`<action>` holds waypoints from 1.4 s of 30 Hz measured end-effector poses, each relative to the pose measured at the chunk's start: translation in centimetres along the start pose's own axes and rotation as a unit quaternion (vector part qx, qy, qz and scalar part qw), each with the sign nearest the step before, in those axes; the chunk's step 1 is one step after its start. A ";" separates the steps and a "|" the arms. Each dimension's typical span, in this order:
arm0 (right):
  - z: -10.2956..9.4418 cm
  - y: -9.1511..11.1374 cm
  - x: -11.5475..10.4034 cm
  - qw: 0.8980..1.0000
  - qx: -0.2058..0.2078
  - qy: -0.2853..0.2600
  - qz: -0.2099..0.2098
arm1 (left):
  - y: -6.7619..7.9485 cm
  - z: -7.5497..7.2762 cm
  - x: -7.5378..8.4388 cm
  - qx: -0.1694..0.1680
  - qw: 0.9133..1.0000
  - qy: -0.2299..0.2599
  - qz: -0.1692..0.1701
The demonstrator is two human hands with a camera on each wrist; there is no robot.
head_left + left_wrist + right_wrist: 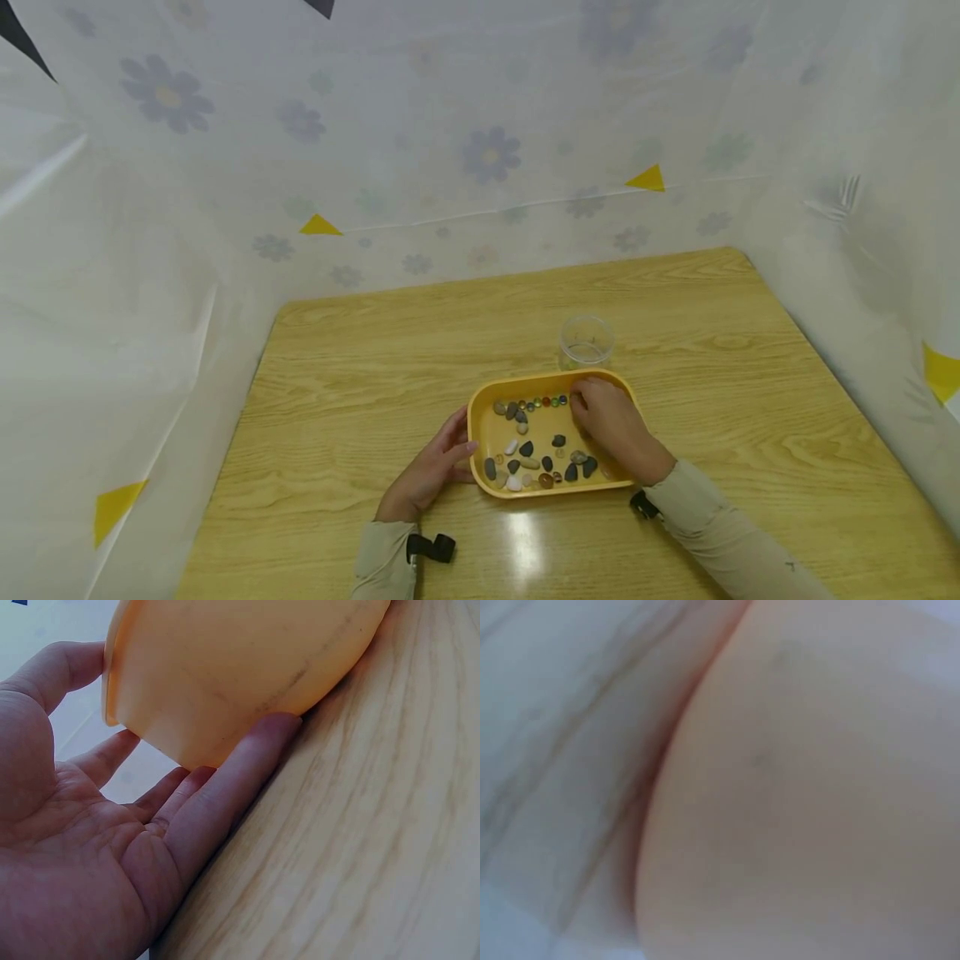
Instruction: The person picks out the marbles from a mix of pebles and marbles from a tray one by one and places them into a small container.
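A yellow tray (491,492) holds dark and pale stones (527,448) and a row of small glass marbles (546,402) near its far wall. At the tray's left end my left hand (438,458) holds on, thumb over the rim and fingers against the outer wall. The left wrist view shows that hand (135,817) with its fingertips along the tray wall (240,682). My right hand (611,421) reaches inside the tray, fingers bent down at the right end of the marble row. Its fingertips are hidden, and I cannot tell whether they hold a marble.
A clear plastic cup (587,342) stands just behind the tray's far rim. All of this is on a wood-grain table (360,358), with pale flowered sheeting (420,167) hanging behind and at both sides. The right wrist view is a blur of tray wall (802,795) and tabletop.
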State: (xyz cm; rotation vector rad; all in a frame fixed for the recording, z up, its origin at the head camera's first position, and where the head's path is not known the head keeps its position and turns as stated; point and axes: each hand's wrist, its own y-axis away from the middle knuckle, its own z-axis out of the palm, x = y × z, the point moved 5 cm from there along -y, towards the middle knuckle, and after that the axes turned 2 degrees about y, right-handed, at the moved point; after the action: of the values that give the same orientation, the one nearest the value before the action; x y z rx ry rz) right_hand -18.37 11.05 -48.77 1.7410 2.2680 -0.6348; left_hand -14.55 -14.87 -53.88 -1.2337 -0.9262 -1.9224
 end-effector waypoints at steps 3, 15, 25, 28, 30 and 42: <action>-0.2 0.0 0.0 1.000 -0.003 -0.013 0.001 | 0.0 0.0 0.0 0.000 1.000 0.000 0.000; -3.1 -0.3 0.7 0.998 0.023 -0.053 0.003 | -0.1 0.0 0.2 -0.007 1.000 -0.002 0.006; -5.6 -1.0 1.4 0.996 0.046 -0.080 -0.008 | 0.0 0.0 0.1 -0.005 1.000 -0.004 0.003; -6.0 -1.4 1.7 0.996 0.054 -0.074 -0.012 | 0.1 0.0 -0.1 -0.004 1.000 -0.002 0.001; -6.1 -1.6 1.9 0.996 0.050 -0.074 -0.011 | 0.1 0.0 -0.2 -0.005 1.000 -0.002 0.001; -5.7 -2.4 2.9 0.996 0.033 -0.085 -0.001 | 0.0 -0.1 -0.3 -0.005 1.000 -0.007 0.003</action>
State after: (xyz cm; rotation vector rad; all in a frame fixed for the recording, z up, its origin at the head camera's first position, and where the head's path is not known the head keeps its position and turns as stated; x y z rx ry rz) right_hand -20.95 15.67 -44.51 1.6441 2.1564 -0.8334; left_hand -14.54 -14.95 -54.17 -1.2567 -0.9189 -1.9183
